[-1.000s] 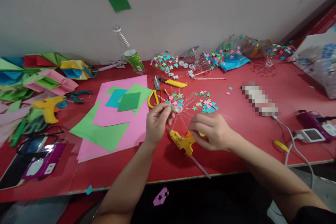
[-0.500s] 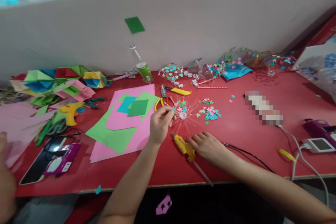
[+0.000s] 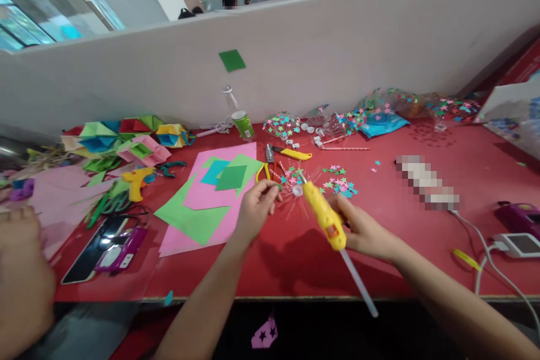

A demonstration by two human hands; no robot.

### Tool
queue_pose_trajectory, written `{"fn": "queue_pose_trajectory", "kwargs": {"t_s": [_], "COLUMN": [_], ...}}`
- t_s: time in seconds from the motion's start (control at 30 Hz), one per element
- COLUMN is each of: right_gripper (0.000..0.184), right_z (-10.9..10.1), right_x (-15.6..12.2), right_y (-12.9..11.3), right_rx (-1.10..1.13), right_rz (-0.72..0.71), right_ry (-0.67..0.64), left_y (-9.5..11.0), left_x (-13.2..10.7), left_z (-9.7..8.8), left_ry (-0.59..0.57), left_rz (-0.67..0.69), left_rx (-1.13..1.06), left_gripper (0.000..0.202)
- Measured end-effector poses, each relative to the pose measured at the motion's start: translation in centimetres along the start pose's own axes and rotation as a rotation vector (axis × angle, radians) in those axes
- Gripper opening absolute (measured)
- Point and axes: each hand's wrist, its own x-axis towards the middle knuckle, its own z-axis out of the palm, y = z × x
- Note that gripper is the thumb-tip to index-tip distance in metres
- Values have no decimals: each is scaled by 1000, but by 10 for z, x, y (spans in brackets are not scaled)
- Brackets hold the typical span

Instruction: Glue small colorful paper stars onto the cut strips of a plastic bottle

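Note:
My right hand is wrapped round a yellow hot glue gun, raised off the table, its nozzle up and a long glue stick poking from its back. My left hand pinches a small green paper star, partly hidden by the fingers. Between the hands lies a clear plastic bottle piece cut into thin splayed strips, with colored stars on some of them. Loose pink, green and blue stars are scattered just beyond the glue gun.
Pliers and a yellow cutter lie behind my left hand. Colored paper sheets spread to the left. Star-covered plastic pieces line the partition. Another person's hand is at far left, near a second glue gun.
My right hand has picked the yellow glue gun up from the table and lifted it beside the plastic piece. My left hand keeps its pinch. The view has tilted up and the other person's hand has come further in.

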Motion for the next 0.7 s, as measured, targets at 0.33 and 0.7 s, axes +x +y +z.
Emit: {"fn": "queue_pose_trajectory", "kwargs": {"t_s": [0.33, 0.7], "right_gripper": [36, 28], "right_z": [17, 1], "right_x": [41, 35], "right_y": [5, 2], "right_rx": [314, 337], "right_rz": [92, 131], "right_ry": [431, 460], "left_y": [6, 9], "left_x": [-16, -10], "left_z": [55, 55], "left_ry": [-149, -69], "left_rz": [-26, -43], "left_rx": [35, -86], "left_gripper": [17, 24]}}
